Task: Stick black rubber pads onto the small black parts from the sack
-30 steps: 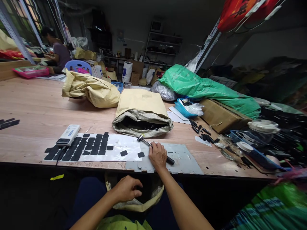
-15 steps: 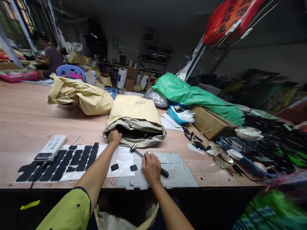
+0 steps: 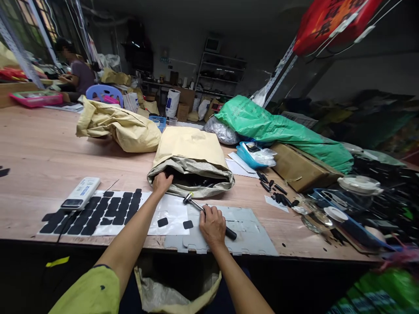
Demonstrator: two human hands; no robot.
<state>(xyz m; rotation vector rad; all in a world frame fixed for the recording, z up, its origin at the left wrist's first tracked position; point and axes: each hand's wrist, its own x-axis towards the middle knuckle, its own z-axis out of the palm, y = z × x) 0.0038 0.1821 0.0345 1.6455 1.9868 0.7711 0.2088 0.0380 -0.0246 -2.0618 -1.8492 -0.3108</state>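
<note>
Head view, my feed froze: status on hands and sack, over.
Left hand at mouth of sack, grip unclear. Right hand shut on hammer, over grey plate. Two loose black pads between the arms.

Tan sack (image 3: 191, 150), black pads (image 3: 98, 209) on white sheet (image 3: 173, 213), green bag (image 3: 278, 126), grey plate (image 3: 248, 231), yellow-green sleeve (image 3: 88, 292).

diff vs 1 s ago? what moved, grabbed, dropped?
The left hand came up from the bag under the table and reached forward to the mouth of the open sack, where it now rests on the rim; whether it grips is unclear. The right hand stays closed on the hammer handle on the grey plate; the black pads have not shifted.
</note>
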